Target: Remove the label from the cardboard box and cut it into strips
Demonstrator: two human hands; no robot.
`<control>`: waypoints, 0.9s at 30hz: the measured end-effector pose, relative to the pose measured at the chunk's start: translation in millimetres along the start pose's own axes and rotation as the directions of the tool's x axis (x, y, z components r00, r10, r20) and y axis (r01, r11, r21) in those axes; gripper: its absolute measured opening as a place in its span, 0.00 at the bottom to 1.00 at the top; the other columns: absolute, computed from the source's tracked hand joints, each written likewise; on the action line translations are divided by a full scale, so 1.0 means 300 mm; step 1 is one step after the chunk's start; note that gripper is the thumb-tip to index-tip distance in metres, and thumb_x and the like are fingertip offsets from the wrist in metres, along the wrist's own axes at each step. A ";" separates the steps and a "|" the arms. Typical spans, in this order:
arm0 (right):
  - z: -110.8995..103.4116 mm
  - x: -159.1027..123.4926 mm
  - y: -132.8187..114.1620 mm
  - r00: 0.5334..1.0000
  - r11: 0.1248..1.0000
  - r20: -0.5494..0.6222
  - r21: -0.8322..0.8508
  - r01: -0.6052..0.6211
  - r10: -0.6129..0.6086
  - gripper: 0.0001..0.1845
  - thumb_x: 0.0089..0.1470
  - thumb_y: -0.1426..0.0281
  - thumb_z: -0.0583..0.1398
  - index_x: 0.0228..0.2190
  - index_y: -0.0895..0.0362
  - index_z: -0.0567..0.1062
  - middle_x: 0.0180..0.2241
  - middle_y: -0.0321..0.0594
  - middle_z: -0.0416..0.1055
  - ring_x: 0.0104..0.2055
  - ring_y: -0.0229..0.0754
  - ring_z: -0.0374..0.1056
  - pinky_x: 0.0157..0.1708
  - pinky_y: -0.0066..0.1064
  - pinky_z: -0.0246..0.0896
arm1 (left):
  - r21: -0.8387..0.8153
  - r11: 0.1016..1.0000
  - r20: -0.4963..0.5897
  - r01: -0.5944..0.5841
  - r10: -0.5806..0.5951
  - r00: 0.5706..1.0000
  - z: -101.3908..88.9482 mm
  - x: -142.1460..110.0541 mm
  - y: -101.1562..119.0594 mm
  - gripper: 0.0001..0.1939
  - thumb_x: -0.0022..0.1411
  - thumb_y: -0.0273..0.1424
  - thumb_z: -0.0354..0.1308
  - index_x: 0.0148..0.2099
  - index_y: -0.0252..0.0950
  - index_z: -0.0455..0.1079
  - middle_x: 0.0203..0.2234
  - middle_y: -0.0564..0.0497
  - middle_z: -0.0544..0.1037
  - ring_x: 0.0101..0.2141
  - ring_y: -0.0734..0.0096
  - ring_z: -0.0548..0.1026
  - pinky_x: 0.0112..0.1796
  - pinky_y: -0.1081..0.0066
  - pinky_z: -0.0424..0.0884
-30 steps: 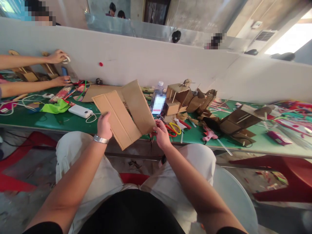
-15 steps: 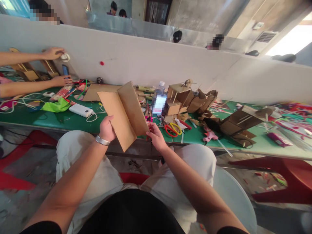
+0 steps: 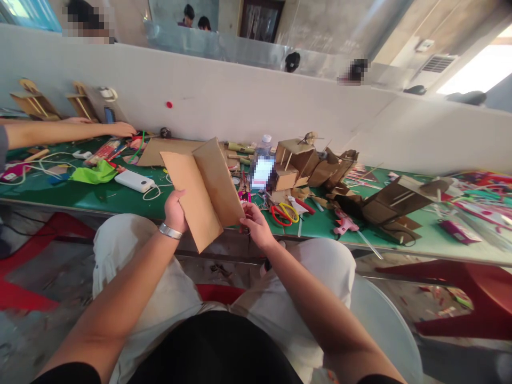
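Note:
A piece of brown cardboard (image 3: 196, 200), creased down its middle into two panels, is held tilted in front of me at the table's edge. My left hand (image 3: 176, 212), with a metal band on the wrist, grips its left panel, thumb on the face and the other fingers hidden behind. At the lower right corner, my right hand (image 3: 256, 224) pinches the other panel between thumb and fingers. Just beyond that hand lie scissors with red and yellow handles (image 3: 287, 212) and a phone (image 3: 263, 172) with a lit screen.
Cardboard models (image 3: 294, 160) stand on the green table (image 3: 96, 198), another (image 3: 400, 200) to the right. A pink glue gun (image 3: 344, 224) lies near the front edge. At left are a white power bank (image 3: 134, 181) and green cloth (image 3: 94, 173). A co-worker's arm (image 3: 68, 130) reaches in from the left.
The co-worker's raised hand has come down from the white object by the wall to the tabletop. My hands keep the same hold; the cardboard has tilted very slightly.

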State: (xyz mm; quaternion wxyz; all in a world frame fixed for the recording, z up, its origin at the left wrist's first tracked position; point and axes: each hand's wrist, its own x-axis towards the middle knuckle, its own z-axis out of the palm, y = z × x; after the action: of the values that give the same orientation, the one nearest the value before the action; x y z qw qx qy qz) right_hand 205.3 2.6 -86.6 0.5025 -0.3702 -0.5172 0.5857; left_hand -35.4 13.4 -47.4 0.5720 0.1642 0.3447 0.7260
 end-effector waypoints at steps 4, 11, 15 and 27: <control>-0.015 0.014 0.002 0.995 0.999 -0.094 -0.021 0.035 -0.037 0.18 0.46 0.70 0.66 0.42 0.50 0.74 0.36 0.33 0.70 0.33 0.39 0.67 0.22 0.25 0.65 | -0.019 0.999 -0.041 0.048 -0.048 0.998 0.007 0.007 0.006 0.15 0.49 0.31 0.59 0.41 0.38 0.77 0.31 0.48 0.84 0.49 0.44 0.82 0.49 0.51 0.80; -0.089 0.053 -0.036 0.949 0.989 -0.280 -0.059 0.135 -0.147 0.12 0.48 0.66 0.68 0.36 0.52 0.74 0.34 0.33 0.71 0.30 0.37 0.66 0.25 0.26 0.64 | -0.028 0.967 0.028 0.253 -0.253 0.967 0.015 0.000 0.026 0.19 0.54 0.36 0.58 0.47 0.35 0.76 0.38 0.41 0.85 0.51 0.36 0.81 0.49 0.42 0.80; -0.127 0.071 -0.060 0.907 0.976 -0.362 -0.084 0.201 -0.218 0.11 0.48 0.65 0.68 0.34 0.52 0.74 0.36 0.34 0.73 0.33 0.37 0.66 0.30 0.27 0.65 | -0.020 0.941 0.061 0.338 -0.337 0.940 0.015 -0.015 0.026 0.20 0.57 0.37 0.58 0.49 0.33 0.77 0.39 0.39 0.85 0.51 0.34 0.82 0.49 0.40 0.79; -0.100 0.072 -0.016 0.941 0.984 -0.293 -0.103 0.146 -0.170 0.09 0.45 0.69 0.64 0.33 0.53 0.74 0.32 0.34 0.73 0.33 0.40 0.68 0.32 0.28 0.61 | 0.057 0.838 0.236 0.543 -0.540 0.808 0.011 -0.102 -0.097 0.29 0.64 0.52 0.58 0.54 0.33 0.78 0.41 0.38 0.86 0.53 0.34 0.81 0.53 0.41 0.76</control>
State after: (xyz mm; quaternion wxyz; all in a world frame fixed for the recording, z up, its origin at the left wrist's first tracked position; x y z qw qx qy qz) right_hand 230.0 30.4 -85.8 0.6056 -0.4319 -0.4856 0.4592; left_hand -3.6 -11.3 -60.2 0.7938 0.1428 0.3000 0.5095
